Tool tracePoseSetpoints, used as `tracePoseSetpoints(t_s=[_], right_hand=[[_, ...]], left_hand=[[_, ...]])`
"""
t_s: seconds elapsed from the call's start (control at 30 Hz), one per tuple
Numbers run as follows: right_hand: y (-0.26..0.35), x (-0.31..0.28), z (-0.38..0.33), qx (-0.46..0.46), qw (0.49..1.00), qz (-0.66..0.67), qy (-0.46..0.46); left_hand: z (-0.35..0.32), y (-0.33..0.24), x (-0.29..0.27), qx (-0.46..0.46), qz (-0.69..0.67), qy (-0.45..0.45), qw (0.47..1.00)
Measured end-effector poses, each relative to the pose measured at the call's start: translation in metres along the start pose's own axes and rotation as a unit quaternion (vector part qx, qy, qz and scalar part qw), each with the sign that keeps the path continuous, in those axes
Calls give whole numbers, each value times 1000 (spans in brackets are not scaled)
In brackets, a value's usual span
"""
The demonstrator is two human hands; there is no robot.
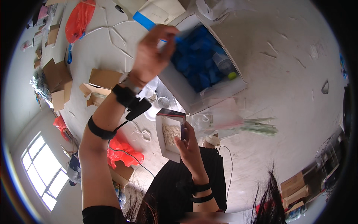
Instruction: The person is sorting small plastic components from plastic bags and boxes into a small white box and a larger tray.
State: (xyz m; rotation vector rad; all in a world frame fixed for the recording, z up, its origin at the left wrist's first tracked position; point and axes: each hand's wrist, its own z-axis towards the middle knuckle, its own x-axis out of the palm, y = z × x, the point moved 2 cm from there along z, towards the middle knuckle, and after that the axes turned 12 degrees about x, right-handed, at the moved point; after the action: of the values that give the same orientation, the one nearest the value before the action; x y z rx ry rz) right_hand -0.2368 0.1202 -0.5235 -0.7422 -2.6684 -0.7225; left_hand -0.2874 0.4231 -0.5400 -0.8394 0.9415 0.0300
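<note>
My right hand (pixel 188 143) holds a small open white box (pixel 168 136) with a dark rim, filled with pale thin sticks. My left hand (pixel 153 50) is raised and stretched out to the edge of a large white carton (pixel 179 87) full of blue packets (pixel 197 59); its fingers are pinched on a blue packet at the carton's near corner. Black bands sit on both wrists, and a small black device with a cable hangs from the left wrist.
Flattened brown cardboard pieces (pixel 59 80) and red plastic bags (pixel 79 18) lie on the grey floor to the left. A bundle of green sticks (pixel 259 127) and clear wrappers lie beside the carton. Brown boxes (pixel 296 188) stand at the lower right. A window (pixel 43 170) is at the lower left.
</note>
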Motion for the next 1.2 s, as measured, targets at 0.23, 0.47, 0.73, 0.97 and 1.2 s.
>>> tracePoseSetpoints(t_s=[0.23,0.47,0.73,0.97,1.2], right_hand=[[-3,-2,-1,-9,999,-50,3],[-5,-7,1,-19,999,-27,-19],[-7,-12,-1,3,997,-58,-48],[-8,-4,-1,-37,997,-35,-57],[-7,-2,-1,-16,996,-68,-53]], left_hand=[[13,-15,127,239,48,242,939],[-17,-12,171,283,125,363,879],[-12,-2,135,131,37,403,905],[-10,13,59,-39,-163,286,944],[-39,-10,35,-136,-201,285,927]])
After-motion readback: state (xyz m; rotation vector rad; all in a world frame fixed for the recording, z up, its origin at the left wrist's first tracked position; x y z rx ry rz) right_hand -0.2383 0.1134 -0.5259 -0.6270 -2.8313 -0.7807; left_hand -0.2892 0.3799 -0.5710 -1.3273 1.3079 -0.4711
